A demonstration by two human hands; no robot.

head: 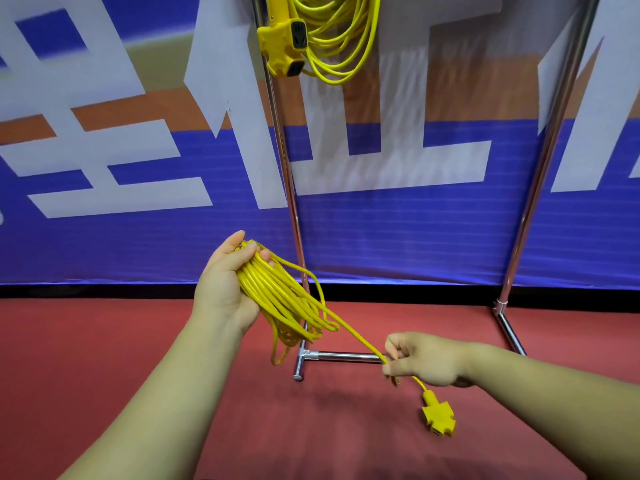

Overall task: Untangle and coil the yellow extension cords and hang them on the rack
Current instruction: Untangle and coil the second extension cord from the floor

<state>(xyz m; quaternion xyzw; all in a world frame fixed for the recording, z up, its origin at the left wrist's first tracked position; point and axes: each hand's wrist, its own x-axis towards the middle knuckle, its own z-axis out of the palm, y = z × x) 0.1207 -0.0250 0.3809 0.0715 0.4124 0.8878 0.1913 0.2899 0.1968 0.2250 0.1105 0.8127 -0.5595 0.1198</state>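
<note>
My left hand (223, 284) holds a coil of yellow extension cord (284, 301), palm up, with the loops draped down over the fingers. One strand runs from the coil down to my right hand (424, 362), which pinches it close to its end. Below that hand dangles the cord's yellow multi-outlet socket (438, 415), just above the floor. A second yellow cord (341, 36), coiled, hangs at the top of the chrome rack (285, 161), its yellow socket block (282, 45) hanging at the left.
The rack's right upright (540, 161) and its floor bars (346, 357) stand on red carpet (104, 341). A blue, white and orange banner (121, 150) covers the wall right behind the rack.
</note>
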